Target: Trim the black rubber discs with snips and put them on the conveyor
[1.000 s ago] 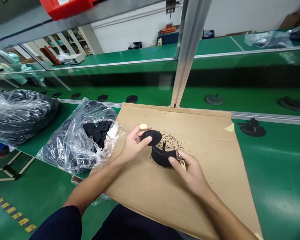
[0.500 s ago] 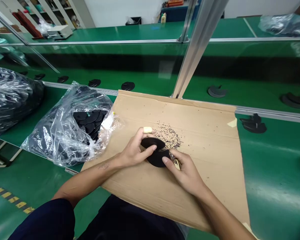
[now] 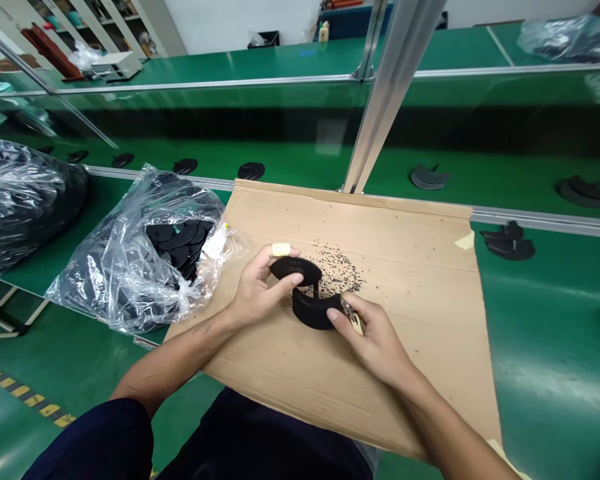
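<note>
Black curved part (image 3: 314,317) sits between the two hands, over the cardboard sheet (image 3: 280,380); whether it touches the sheet is unclear. A narrow post shows between it and the oval disc (image 3: 296,271), tilted just above. The left hand (image 3: 257,288) has its fingers clamped on the disc, thumb on its face. The right hand (image 3: 377,339) has its fingers closed around a small metal-and-yellow tool (image 3: 352,317), thumb against the curved part's end. The step looks like trimming at that end; the next move seems to call for a steady left grip and careful placing of the tool's tip. Black bits (image 3: 339,270) litter the sheet just beyond, and a plastic bag (image 3: 113,283) of black discs (image 3: 180,245) lies to the left on the green surface (image 3: 555,320).
</note>
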`<action>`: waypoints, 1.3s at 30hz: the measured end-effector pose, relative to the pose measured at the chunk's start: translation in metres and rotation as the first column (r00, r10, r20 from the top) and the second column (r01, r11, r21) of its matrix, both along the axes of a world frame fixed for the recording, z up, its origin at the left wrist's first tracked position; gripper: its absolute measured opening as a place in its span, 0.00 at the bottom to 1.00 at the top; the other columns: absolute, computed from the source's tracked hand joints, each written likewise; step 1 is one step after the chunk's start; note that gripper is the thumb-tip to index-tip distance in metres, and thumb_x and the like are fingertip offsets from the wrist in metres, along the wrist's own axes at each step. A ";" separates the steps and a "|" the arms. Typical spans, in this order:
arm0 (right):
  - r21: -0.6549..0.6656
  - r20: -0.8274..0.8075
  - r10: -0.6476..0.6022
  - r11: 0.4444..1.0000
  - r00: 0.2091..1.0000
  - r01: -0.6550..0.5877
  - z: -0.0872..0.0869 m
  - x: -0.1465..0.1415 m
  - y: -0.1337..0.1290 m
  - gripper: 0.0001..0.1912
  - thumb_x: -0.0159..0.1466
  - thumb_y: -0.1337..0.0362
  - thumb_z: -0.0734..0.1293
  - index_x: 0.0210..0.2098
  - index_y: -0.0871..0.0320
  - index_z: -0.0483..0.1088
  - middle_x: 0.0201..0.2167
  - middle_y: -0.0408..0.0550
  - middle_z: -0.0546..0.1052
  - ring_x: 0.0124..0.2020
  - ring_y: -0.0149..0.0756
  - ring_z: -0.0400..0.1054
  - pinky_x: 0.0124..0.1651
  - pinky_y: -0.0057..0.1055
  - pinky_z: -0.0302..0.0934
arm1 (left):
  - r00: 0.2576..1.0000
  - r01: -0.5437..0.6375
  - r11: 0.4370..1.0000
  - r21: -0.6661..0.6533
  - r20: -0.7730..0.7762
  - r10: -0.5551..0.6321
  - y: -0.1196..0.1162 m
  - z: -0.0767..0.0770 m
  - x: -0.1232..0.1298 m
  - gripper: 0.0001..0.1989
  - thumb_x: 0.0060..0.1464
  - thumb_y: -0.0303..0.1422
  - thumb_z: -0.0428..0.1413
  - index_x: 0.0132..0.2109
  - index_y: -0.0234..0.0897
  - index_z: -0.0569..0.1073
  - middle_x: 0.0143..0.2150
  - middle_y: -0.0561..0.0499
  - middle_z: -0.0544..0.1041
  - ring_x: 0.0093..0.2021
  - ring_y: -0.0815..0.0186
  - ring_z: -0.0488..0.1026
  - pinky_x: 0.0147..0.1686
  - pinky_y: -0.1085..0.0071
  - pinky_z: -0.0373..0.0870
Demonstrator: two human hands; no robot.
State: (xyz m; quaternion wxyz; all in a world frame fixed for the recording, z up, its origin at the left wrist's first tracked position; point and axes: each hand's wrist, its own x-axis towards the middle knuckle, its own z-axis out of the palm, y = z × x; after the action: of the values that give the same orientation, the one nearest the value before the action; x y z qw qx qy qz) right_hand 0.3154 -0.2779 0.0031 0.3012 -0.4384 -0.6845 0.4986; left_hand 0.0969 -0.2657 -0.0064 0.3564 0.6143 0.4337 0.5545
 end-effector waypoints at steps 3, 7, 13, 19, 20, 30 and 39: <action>-0.013 -0.020 0.013 1.000 1.000 -0.013 0.001 -0.001 0.000 0.19 0.70 0.49 0.62 0.28 0.55 0.63 0.25 0.41 0.66 0.28 0.33 0.59 0.33 0.30 0.56 | 0.995 0.072 0.996 0.044 -0.071 -0.069 -0.003 -0.003 0.004 0.14 0.58 0.34 0.64 0.50 0.37 0.74 0.43 0.49 0.78 0.42 0.68 0.78 0.43 0.73 0.77; -0.023 -0.055 0.015 1.000 0.998 -0.016 0.002 -0.002 0.001 0.20 0.70 0.48 0.63 0.27 0.55 0.62 0.25 0.41 0.63 0.28 0.32 0.57 0.32 0.30 0.55 | 0.973 0.102 0.980 0.173 -0.223 -0.062 -0.005 -0.006 0.009 0.13 0.58 0.34 0.64 0.49 0.37 0.75 0.40 0.49 0.78 0.41 0.66 0.75 0.41 0.71 0.74; -0.030 -0.054 0.020 0.999 0.998 -0.022 0.002 -0.002 0.001 0.21 0.70 0.48 0.62 0.28 0.55 0.63 0.25 0.41 0.63 0.28 0.32 0.57 0.32 0.29 0.55 | 0.946 0.079 0.962 0.261 -0.324 0.010 -0.004 -0.004 0.011 0.13 0.61 0.35 0.62 0.50 0.37 0.74 0.42 0.48 0.76 0.44 0.64 0.74 0.44 0.67 0.74; -0.021 -0.046 0.020 1.000 0.999 -0.021 0.001 -0.001 0.001 0.21 0.70 0.49 0.62 0.27 0.55 0.62 0.24 0.40 0.63 0.28 0.32 0.57 0.32 0.30 0.54 | 0.952 0.096 0.977 0.188 -0.306 -0.034 -0.005 -0.005 0.012 0.13 0.61 0.36 0.62 0.51 0.36 0.73 0.42 0.48 0.75 0.43 0.65 0.74 0.42 0.70 0.74; -0.024 -0.045 0.018 1.000 0.999 -0.019 0.001 -0.001 0.001 0.21 0.70 0.48 0.62 0.27 0.55 0.62 0.25 0.40 0.63 0.28 0.32 0.57 0.32 0.30 0.54 | 0.951 0.096 0.979 0.179 -0.308 -0.037 -0.005 -0.005 0.011 0.14 0.61 0.36 0.61 0.51 0.36 0.73 0.41 0.49 0.76 0.42 0.66 0.74 0.42 0.70 0.74; -0.057 -0.057 0.017 0.998 0.998 -0.020 0.002 -0.001 0.000 0.20 0.70 0.47 0.62 0.29 0.56 0.65 0.26 0.42 0.67 0.30 0.34 0.60 0.34 0.30 0.57 | 0.955 0.099 0.993 0.063 -0.286 -0.077 -0.008 -0.015 0.010 0.18 0.61 0.39 0.61 0.55 0.37 0.72 0.49 0.44 0.80 0.49 0.60 0.79 0.50 0.65 0.76; -0.029 -0.067 -0.026 0.999 0.997 0.024 -0.004 0.001 0.002 0.20 0.67 0.44 0.64 0.33 0.55 0.71 0.26 0.45 0.71 0.33 0.40 0.66 0.37 0.34 0.63 | 0.995 -0.078 0.995 0.063 -0.055 0.081 -0.003 -0.005 0.002 0.20 0.61 0.38 0.62 0.55 0.39 0.66 0.40 0.52 0.77 0.38 0.70 0.79 0.38 0.75 0.79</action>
State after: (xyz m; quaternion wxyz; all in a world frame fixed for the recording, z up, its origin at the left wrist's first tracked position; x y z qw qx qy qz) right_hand 0.3166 -0.2755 -0.0008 0.3241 -0.4340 -0.6613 0.5189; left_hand 0.0990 -0.2685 -0.0114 0.3027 0.6226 0.4509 0.5634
